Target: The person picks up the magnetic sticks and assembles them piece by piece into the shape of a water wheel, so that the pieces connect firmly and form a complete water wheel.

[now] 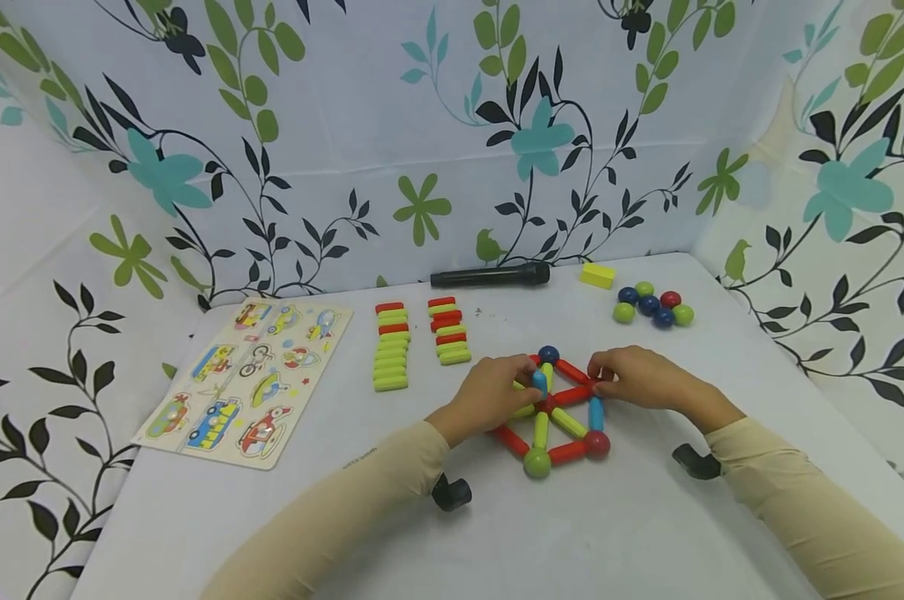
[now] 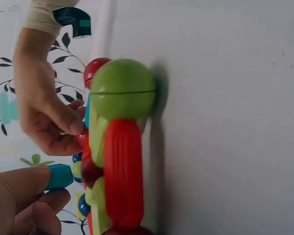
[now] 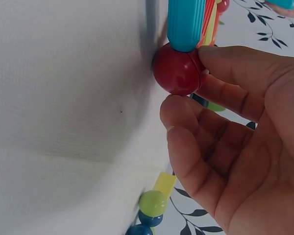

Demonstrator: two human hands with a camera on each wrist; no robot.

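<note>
On the white table lies a flat wheel-like frame of coloured rods and balls, with a green ball at its near corner. My left hand pinches a short blue rod over the frame's middle, near the dark red centre ball. In the left wrist view the rod stands apart from that ball. At the right corner my right hand holds a red ball between thumb and fingers. Another blue rod joins this ball to the red ball nearer me.
Two columns of loose red and yellow-green rods lie behind and left of the frame. A wooden picture puzzle board is at the left. Toward the back are a black microphone, a yellow block and several loose balls.
</note>
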